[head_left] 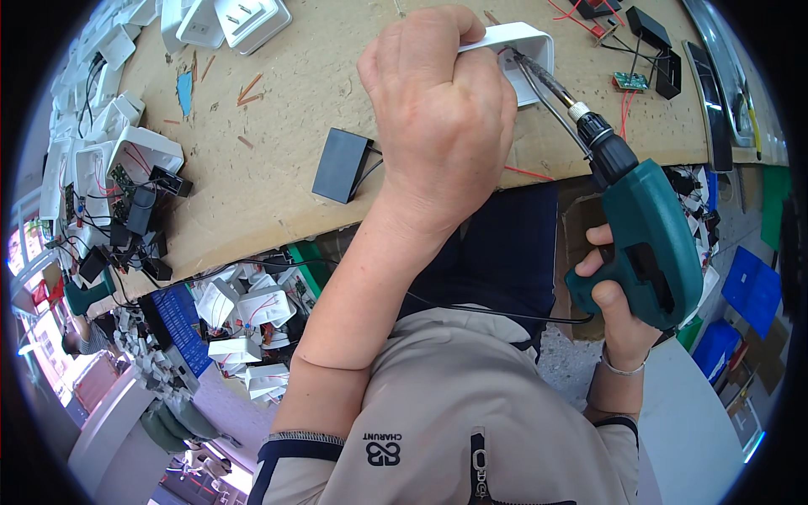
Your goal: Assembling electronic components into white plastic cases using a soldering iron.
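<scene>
My left hand [442, 109] is closed at the near left edge of a white plastic housing [539, 52]; its fingertips are hidden behind the hand. My right hand [619, 316] is wrapped round the grip of a dark green soldering gun [665, 244]. The gun's tip and thin feed tube point up and left into the open housing, close to my left fingers. A bit of red wire shows by the tip, but the joint itself is too small to make out. Beside my left wrist lies a black rectangular box [342, 165] with dark leads running under the wrist.
White housings with wires and black boxes [126, 185] crowd the table's left side. Another white housing with metal prongs [251, 21] lies at the back. Right of the gun's tip are a small green circuit board [629, 82] and black cases [667, 71]. A black cord [505, 315] crosses my lap.
</scene>
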Demonstrator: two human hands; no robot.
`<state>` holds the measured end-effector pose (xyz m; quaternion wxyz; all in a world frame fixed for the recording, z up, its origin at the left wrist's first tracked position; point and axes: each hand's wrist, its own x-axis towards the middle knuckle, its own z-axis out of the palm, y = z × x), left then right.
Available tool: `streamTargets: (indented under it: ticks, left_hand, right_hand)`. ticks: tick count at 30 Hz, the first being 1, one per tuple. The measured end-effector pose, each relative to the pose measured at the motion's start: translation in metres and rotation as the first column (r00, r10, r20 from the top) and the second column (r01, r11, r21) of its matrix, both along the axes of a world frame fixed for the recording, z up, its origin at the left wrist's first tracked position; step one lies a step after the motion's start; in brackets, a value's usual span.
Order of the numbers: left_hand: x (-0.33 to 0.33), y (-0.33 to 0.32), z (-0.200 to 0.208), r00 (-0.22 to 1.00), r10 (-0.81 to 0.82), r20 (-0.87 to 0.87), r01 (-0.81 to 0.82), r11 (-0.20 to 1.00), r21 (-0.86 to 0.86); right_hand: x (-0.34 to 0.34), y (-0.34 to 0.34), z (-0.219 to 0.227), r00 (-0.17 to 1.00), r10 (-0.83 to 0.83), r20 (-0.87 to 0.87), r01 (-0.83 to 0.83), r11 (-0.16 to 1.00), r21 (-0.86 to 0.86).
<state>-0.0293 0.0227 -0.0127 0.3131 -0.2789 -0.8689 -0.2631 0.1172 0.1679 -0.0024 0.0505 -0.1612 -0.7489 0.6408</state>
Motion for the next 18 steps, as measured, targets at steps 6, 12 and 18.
streamTargets:
  ticks: [6, 12, 18]
  left_hand:
    - [-0.001, 0.001, 0.0, 1.0, -0.002, -0.014, 0.002, 1.0, -0.004]
    - [-0.016, 0.007, -0.019, 0.917, -0.105, -0.385, 0.204, 0.953, 0.226]
    - [0.0, 0.001, 0.0, 1.0, 0.014, 0.004, -0.014, 1.0, 0.001]
  right_hand:
    - [0.002, 0.0, 0.0, 1.0, -0.01, -0.018, 0.01, 1.0, 0.013]
    - [0.001, 0.002, -0.001, 1.0, -0.003, -0.015, 0.003, 1.0, 0.012]
    - [0.002, 0.0, 0.0, 1.0, 0.007, -0.009, -0.007, 1.0, 0.008]
